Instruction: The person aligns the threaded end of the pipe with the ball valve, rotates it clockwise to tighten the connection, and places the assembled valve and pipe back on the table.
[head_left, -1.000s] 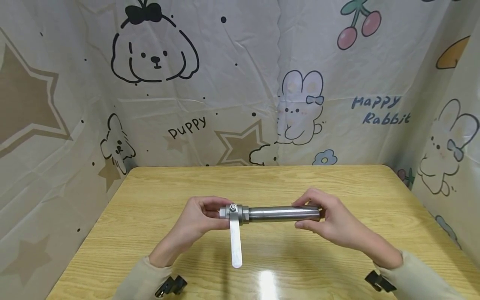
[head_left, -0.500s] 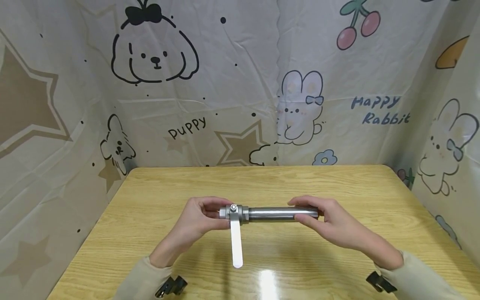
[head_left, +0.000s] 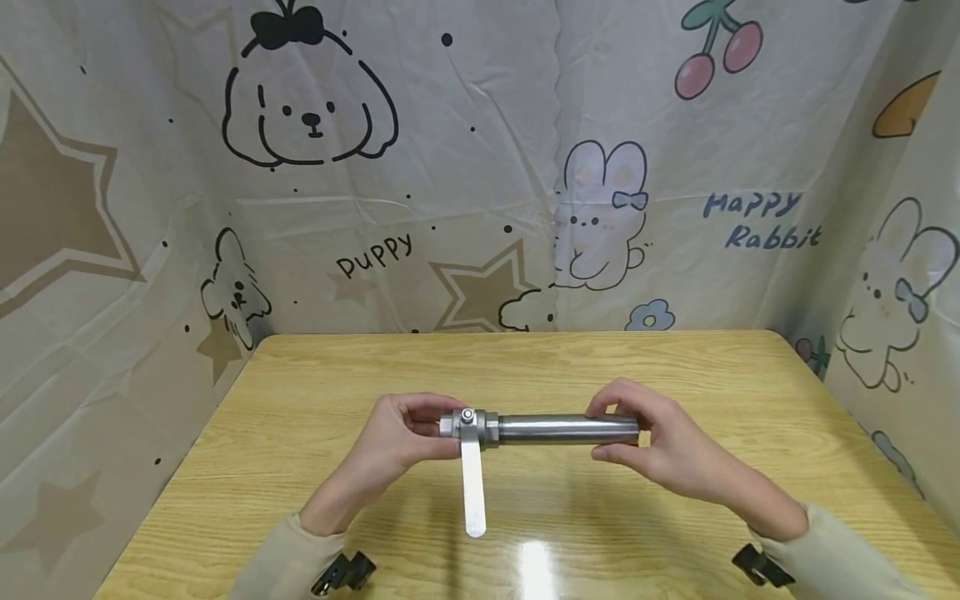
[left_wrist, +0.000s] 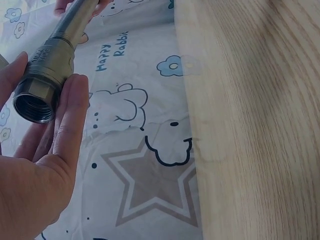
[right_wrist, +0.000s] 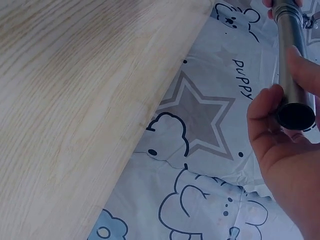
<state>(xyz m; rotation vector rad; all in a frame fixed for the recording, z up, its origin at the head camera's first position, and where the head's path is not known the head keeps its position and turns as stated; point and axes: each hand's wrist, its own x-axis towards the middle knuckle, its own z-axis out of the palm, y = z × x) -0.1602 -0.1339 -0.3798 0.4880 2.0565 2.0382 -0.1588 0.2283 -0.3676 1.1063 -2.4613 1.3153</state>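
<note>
Metal pipe (head_left: pixel 551 428) and valve (head_left: pixel 480 427) are gripped in my right hand (head_left: pixel 667 446) and left hand (head_left: pixel 381 446) respectively, so I should rotate evenly, axis parallel to the table's far edge (head_left: pixel 525 339).

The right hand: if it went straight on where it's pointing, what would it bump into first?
The right hand holds the metal tube and points roughly along it. Sliding on, it would probably meet the valve first, then the left hand, though depth is unclear.
</note>
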